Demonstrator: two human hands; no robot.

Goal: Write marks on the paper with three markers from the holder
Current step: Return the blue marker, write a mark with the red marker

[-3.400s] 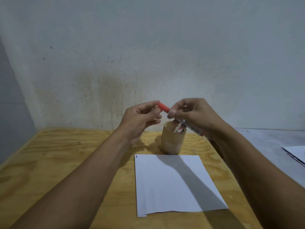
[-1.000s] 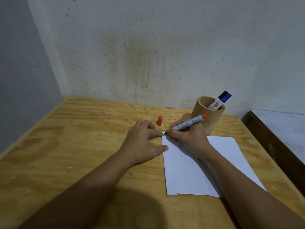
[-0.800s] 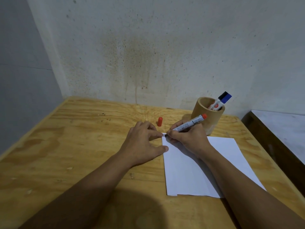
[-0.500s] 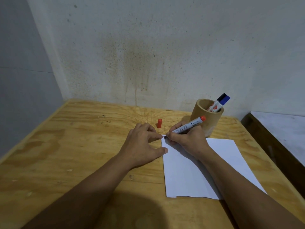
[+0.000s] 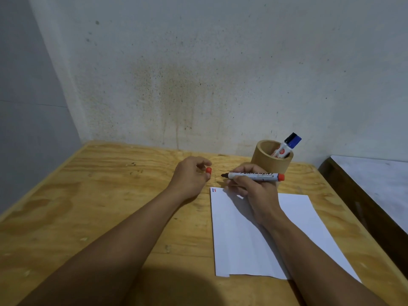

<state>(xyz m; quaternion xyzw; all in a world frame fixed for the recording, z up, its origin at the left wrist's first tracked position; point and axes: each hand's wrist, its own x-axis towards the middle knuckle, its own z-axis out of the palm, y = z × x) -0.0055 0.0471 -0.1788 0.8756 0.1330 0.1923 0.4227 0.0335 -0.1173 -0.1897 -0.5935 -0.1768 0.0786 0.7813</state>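
Note:
A white sheet of paper [image 5: 260,235] lies on the wooden table [image 5: 106,206], with small blue and red marks [image 5: 213,190] at its top left corner. My right hand [image 5: 251,191] grips an uncapped red marker [image 5: 254,176], held level above the paper's top edge with its tip pointing left. My left hand [image 5: 189,177] pinches the red cap [image 5: 208,170] just left of that tip. Behind my right hand stands a round wooden holder [image 5: 271,161] with a blue-capped marker [image 5: 287,145] leaning in it.
A stained wall rises right behind the table. A dark gap and a grey surface [image 5: 375,180] lie to the right of the table's edge.
The right hand lifted the marker off the paper's corner and turned it level. The left hand left the paper and picked up the red cap from the table.

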